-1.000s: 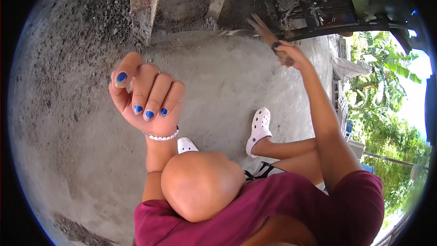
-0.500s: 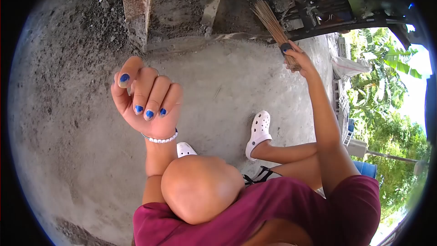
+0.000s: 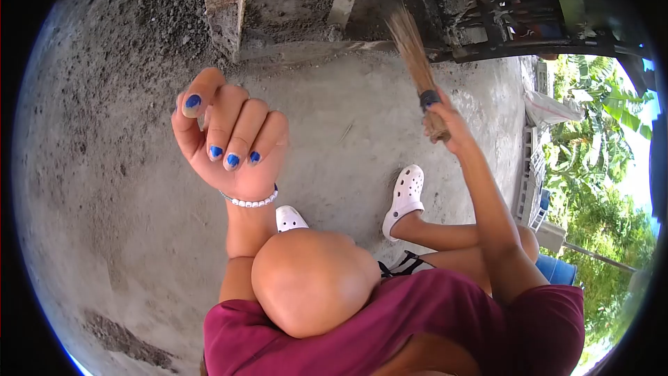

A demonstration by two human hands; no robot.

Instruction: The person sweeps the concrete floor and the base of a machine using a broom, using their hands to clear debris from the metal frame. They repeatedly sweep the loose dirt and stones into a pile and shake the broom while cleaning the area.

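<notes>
Right hand (image 3: 454, 127) wraps its fingers round the broom (image 3: 415, 58) near its binding, leaving bristles free toward eleven o'clock; left hand (image 3: 240, 136) half-curls, seemingly empty.

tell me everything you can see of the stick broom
The stick broom is a handleless bundle of thin brown sticks that look like plant fiber, bound by a dark band near its thick end. The right hand grips it around there. It slants, bristles fanned slightly and pointing away from the person. Whether the tips touch the floor isn't clear.
</notes>
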